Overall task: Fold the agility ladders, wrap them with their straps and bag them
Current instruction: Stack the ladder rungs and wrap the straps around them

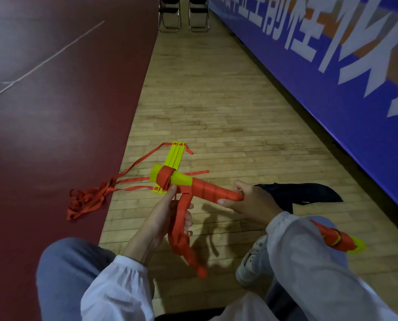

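Pointing away and leftward, the ladder bundle (pixel 208 190) is gripped by the right hand (pixel 248 203); left hand (pixel 161 220) pinches its strap (pixel 184 206)

Wooden floor (pixel 216 100); on it loose ladder (pixel 175 156), black bag (pixel 297 193), wrapped bundle (pixel 337 239)

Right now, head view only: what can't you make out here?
Head view: near end of the half-wrapped bundle, covered by the right hand gripping it.
Head view: second bundle, mostly behind the right sleeve.
Head view: black bag, opening not visible, one end behind the right hand.
Head view: chairs, cut off by the top edge.
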Available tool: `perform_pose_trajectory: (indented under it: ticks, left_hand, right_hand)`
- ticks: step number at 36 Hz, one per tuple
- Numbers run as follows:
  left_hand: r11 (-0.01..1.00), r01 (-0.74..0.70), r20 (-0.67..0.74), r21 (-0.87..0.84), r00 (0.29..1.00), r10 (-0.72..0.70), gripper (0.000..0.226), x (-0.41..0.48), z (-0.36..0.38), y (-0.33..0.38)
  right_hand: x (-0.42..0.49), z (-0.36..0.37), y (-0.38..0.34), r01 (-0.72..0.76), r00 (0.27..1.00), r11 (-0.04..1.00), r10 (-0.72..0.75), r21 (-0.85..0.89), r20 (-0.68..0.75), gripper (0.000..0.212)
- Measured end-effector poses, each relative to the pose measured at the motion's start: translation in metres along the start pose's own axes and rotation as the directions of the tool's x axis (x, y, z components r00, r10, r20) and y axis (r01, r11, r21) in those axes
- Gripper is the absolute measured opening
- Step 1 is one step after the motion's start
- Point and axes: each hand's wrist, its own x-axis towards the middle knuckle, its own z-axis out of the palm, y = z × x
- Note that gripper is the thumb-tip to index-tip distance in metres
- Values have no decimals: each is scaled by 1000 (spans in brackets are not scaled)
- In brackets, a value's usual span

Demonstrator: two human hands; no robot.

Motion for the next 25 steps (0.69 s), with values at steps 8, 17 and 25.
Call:
perform_pose_trajectory:
  ticks: [8,17,25]
  left_hand:
    - [939,-238,-132,247,952,276,28,5,-1,-5]
    - [958,-246,-143,146,953,266,39,7,6,3]
    - [978,-198,-239,59,949,207,55,12,3,8]
  right_hand:
    - [3,-4,2,-25,999,1000,25,4,-25,54]
    - [3,2,1,-39,999,999,40,-25,34,46]
    - [-1,9,5,-35,995,999,34,14,92,46]
